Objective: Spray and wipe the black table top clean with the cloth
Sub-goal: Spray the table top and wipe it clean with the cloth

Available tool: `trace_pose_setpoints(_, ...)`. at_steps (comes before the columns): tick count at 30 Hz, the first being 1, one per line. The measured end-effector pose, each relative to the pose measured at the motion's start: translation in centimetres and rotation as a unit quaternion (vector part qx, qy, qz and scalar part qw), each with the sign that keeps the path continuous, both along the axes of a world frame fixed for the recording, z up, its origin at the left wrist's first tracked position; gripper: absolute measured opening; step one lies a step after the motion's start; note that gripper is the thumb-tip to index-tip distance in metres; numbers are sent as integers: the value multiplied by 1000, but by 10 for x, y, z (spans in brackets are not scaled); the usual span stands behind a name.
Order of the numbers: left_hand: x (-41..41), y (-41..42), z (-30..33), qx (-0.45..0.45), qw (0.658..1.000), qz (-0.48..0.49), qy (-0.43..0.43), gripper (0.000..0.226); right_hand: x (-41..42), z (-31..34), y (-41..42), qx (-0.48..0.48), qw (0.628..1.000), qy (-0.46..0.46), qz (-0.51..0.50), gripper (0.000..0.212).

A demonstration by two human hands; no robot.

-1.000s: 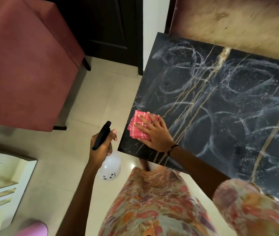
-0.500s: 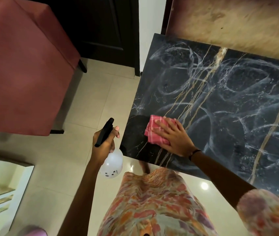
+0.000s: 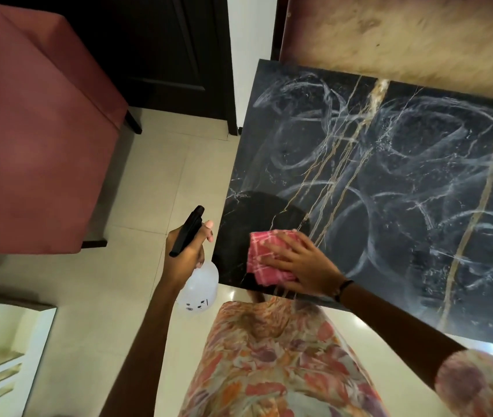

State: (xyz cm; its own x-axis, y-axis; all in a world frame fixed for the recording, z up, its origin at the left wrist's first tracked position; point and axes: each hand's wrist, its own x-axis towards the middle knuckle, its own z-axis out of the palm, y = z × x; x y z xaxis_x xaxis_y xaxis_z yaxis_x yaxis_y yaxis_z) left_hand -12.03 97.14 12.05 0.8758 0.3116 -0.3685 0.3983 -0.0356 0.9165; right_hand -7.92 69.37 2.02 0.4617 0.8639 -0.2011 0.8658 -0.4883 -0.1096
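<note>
Since a second ago, right hand and cloth have travelled from the left edge inward and back toward the near edge, leaving a dark wiped patch at the near-left corner.

Black marble-patterned table top with gold veins: mostly covered in whitish looping smears; only the near-left corner reads clean and dark.

Red upholstered armchair: stands on the tile floor to the left, well apart from the table.

Folded pink checked cloth: lies flat on the table just inside the near edge, at the border of the cleaned patch. My right hand presses on it, fingers spread and nearly straight, palm down.

Translucent white spray bottle with black trigger head: held off the table's left edge, over the floor. My left hand grips its neck, fingers curled round, forefinger beside the trigger.

Step in hand, as I judge it: wiping. To do it well, I should keep flat even pressure, work outward from the clean patch in overlapping passes, follow the smears to the far side, and turn the cloth when it loads. Most of the surface remains.
</note>
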Motion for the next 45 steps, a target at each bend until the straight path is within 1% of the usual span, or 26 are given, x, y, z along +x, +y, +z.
trace_pose_setpoints(2, 5, -1, 0, -4, 1000, -5, 0, 39, 25, 4, -16, -12, 999, -7, -46, 62)
trace_pose_setpoints(4, 9, -2, 0, -10, 1000, -11, -4, 36, 53, 7, -10, -37, 994, -1, -106, 65)
trace_pose_setpoints(7, 15, -5, 1, -13, 1000, -18, -9, 37, 82, 10, 31, -48, 980, 8, -190, 66)
trace_pose_setpoints(9, 19, -6, 1, -16, 1000, -17, -11, 38, 89, 8, 66, -41, 975, 11, -218, 65)
trace_pose_setpoints(11, 23, -6, 1, -20, 1000, -16, -12, 39, 81, 5, 95, -33, 978, 18, -206, 63)
trace_pose_setpoints(13, 27, -6, 2, -18, 1000, -19, -11, 38, 62, 2, 105, -18, 987, 26, -156, 60)
trace_pose_setpoints(16, 36, -6, 1, -16, 1000, -21, -5, 34, 34, -2, 77, -2, 997, 39, -65, 57)
trace_pose_setpoints(19, 45, -6, 0, -12, 1000, -27, -3, 37, 35, -2, 26, 17, 1000, 11, -23, 58)
trace_pose_setpoints(21, 50, -7, 0, -11, 1000, -26, -4, 38, 57, 0, 0, 5, 999, 1, -48, 60)
trace_pose_setpoints(23, 55, -7, -1, -13, 1000, -21, -7, 36, 89, 2, -6, -25, 994, -4, -103, 61)
trace_pose_setpoints(26, 64, -8, -1, -19, 1000, -18, -9, 31, 131, 7, 25, -38, 980, -1, -195, 62)
trace_pose_setpoints(28, 71, -10, -1, -23, 1000, -17, -8, 29, 149, 7, 60, -28, 975, 3, -221, 62)
trace_pose_setpoints(30, 77, -11, -2, -29, 999, -15, -4, 28, 152, 6, 93, -21, 978, 7, -209, 60)
trace_pose_setpoints(32, 82, -11, -3, -32, 999, -21, -3, 28, 138, 3, 109, -6, 986, 13, -164, 57)
trace_pose_setpoints(35, 92, -13, -3, -34, 999, -22, -6, 25, 110, -4, 87, 1, 996, 31, -78, 54)
trace_pose_setpoints(37, 99, -15, -1, -32, 999, -21, -4, 26, 106, -8, 53, 9, 998, 21, -53, 56)
trace_pose_setpoints(39, 106, -15, -1, -33, 999, -22, -4, 28, 119, -7, 22, 8, 998, 1, -64, 58)
trace_pose_setpoints(41, 112, -16, 0, -35, 999, -26, -4, 31, 147, -4, 4, -10, 994, -11, -106, 59)
trace_pose_setpoints(43, 118, -17, 0, -40, 999, -29, -6, 33, 182, -2, 9, -19, 987, -15, -162, 60)
trace_pose_setpoints(45, 124, -17, -2, -40, 999, -29, -5, 33, 213, 0, 37, -9, 976, -15, -217, 60)
